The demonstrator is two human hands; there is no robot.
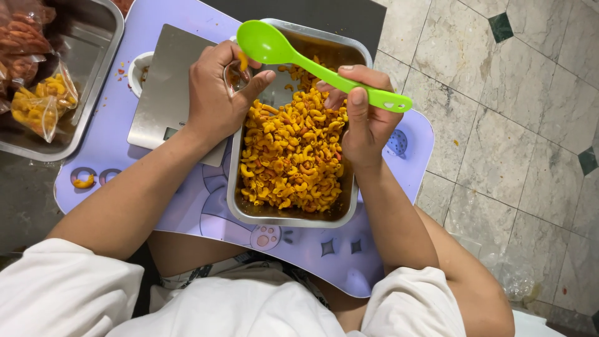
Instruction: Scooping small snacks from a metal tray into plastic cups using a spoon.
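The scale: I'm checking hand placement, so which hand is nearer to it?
Left. The left hand hovers over the scale at its right edge, while the right hand grips the green spoon across the pasta tray.

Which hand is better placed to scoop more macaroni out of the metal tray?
Right. The right hand grips the green spoon above the macaroni; the left hand pinches a small clear bag.

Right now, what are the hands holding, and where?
Right hand grips the green spoon by its handle. Left hand pinches a clear bag's rim.
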